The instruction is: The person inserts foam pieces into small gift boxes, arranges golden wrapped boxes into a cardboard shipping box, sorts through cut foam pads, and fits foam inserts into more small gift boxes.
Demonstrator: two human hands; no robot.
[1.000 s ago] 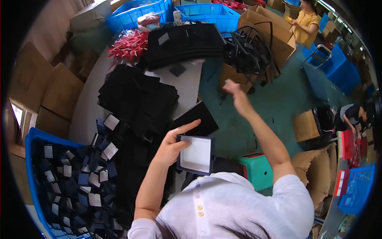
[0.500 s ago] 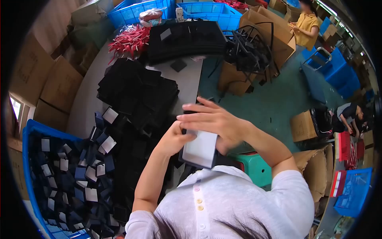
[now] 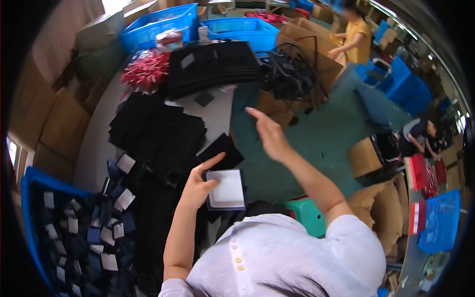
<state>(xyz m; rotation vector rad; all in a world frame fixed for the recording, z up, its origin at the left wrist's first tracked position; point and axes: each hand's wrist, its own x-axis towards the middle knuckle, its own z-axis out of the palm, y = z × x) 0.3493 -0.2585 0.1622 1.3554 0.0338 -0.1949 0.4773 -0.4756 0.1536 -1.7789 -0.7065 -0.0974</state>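
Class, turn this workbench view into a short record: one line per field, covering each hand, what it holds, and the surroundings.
left hand: holds a small dark-edged box, open, white inside; index finger reaches over a black piece
right hand: open, holding nothing visible, fingers extended, apart from the box
table: heaped black pieces, bundle of red strips
left side: blue crate of small dark blue and white pieces
near right elbow: green stool
background: person in yellow top
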